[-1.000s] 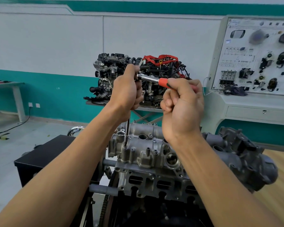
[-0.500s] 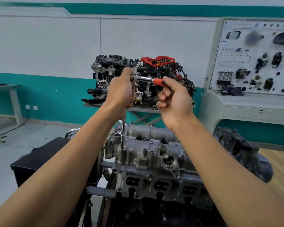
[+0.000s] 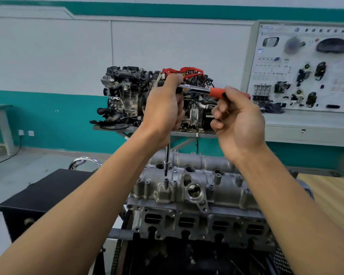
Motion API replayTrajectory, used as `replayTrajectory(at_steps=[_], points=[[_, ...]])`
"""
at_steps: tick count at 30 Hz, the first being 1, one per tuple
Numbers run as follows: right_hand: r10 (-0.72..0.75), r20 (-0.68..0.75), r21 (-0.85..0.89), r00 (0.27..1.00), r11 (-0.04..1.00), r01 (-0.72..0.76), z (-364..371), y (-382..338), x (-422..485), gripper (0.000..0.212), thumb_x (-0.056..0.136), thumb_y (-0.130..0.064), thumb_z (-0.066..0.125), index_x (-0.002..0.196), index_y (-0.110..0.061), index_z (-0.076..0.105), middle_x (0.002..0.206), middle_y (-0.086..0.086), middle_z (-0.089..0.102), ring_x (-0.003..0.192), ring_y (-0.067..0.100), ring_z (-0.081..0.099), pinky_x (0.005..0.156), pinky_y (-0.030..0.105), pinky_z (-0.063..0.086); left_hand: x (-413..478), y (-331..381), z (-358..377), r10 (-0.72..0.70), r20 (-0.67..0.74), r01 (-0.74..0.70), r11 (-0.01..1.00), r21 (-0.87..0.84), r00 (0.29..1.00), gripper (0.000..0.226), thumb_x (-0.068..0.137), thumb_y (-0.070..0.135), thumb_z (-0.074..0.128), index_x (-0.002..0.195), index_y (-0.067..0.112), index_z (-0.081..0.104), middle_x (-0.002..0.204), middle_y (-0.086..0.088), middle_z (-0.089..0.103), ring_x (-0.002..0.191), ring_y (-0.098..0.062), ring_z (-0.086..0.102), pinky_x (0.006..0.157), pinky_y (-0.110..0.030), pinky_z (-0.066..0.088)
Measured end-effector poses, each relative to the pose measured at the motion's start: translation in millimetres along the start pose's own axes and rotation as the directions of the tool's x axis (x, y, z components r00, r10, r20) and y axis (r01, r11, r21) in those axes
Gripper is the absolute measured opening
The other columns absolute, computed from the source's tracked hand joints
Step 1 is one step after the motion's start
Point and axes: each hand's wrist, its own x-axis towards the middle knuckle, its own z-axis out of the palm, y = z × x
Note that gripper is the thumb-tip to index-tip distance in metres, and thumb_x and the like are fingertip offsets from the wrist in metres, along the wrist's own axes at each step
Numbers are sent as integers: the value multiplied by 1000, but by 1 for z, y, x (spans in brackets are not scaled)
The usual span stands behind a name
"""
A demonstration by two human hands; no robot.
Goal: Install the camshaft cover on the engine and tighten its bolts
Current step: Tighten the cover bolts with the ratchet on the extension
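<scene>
Head view, from the left: my left hand (image 3: 163,110) is closed in a fist round the head of the ratchet (image 3: 197,89), up in front of me. From under that fist the extension bar (image 3: 167,155) hangs almost plumb, and its tip is just over a boss at the left end of the camshaft cover (image 3: 222,187). I cannot tell whether it is seated on a bolt.

The cover already sits on top of the engine (image 3: 187,221), low in the middle of the view. Its long axis runs left to right across me and its plug wells face up. Several bolts (image 3: 174,183) stand in their holes, so I judge that fitting is done and tightening is under way. How many are tight doesn't show.

The ratchet handle points right, nearly level. My right hand (image 3: 240,124) has its red grip between thumb and forefinger, with the lower fingers curled loosely on nothing.
</scene>
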Motion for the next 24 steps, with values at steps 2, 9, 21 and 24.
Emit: replayTrajectory(at_steps=[2,9,21,24], points=[[-3,-9,-26,1000,1000,2,-9,-4,-1,21,96,-17,55,77,-17,62,56,-4,46,51,9,42,44,21,27,-1,-6,8,-12,7,12,1000,-19,1000,51,98,36,44,52,27,24,47,6,18,42,-14,10,41,-23,10],[5,-18,-34,1000,999,-6,-25,-3,-7,38,96,-16,54,61,-24,67,56,-5,47,52,9,43,45,20,27,-2,-19,16,-43,14,43,999,-14,999,47,98,37,45,57,25,25,47,9,20,41,-12,13,38,-21,14],[189,106,107,976,974,-200,-35,14,32,22,94,-24,49,76,-16,59,56,-5,44,54,10,40,46,20,29,-10,-29,31,142,-165,-120,983,137,976,60,97,39,52,47,27,22,43,11,21,40,-12,16,40,-22,17],[247,93,260,964,929,-263,-30,30,48,22,92,-25,44,76,-18,57,54,-3,47,53,11,41,48,21,29,-9,-29,38,123,-106,-103,979,177,987,74,99,39,52,30,23,34,34,14,30,31,-3,26,35,-18,23]])
